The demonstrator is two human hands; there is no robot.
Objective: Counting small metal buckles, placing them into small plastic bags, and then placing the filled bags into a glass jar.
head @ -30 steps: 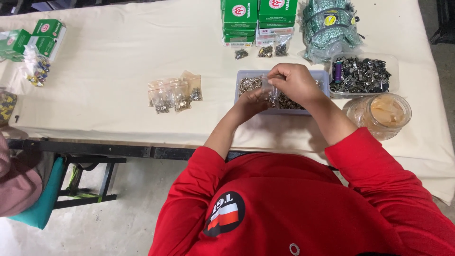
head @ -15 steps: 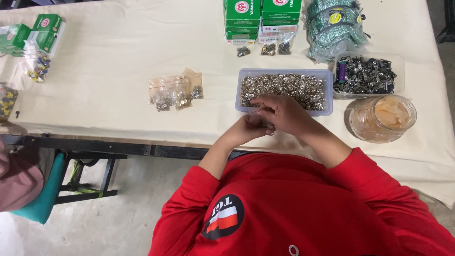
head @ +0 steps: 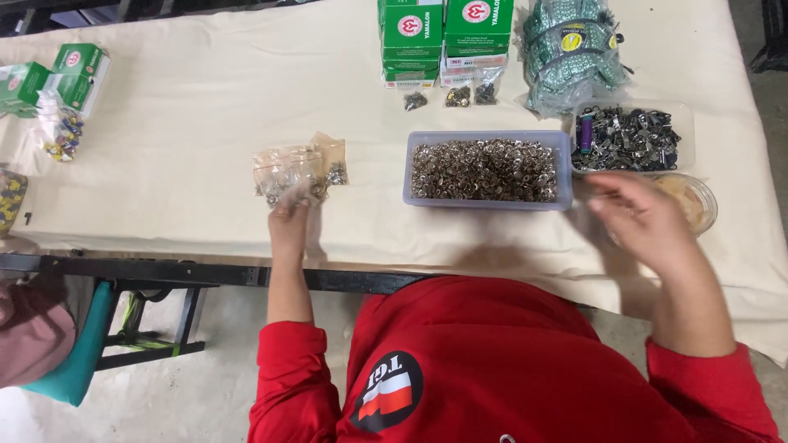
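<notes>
Left hand (head: 289,220) down on the little clear bags (head: 297,168) by the table (head: 180,123) edge, fingers blurred, grip hard to tell. Right hand (head: 644,221) up near the round tub (head: 698,201), fingers loose and apart, beside the tray of shiny rings (head: 486,170).

Your counter (head: 189,115), draped in cream cloth.
On it you have small clear packets (head: 297,168), a grey tray of metal rings (head: 487,169), green boxes (head: 446,37), a clear tub of dark clips (head: 632,138), a round container (head: 694,201).
</notes>
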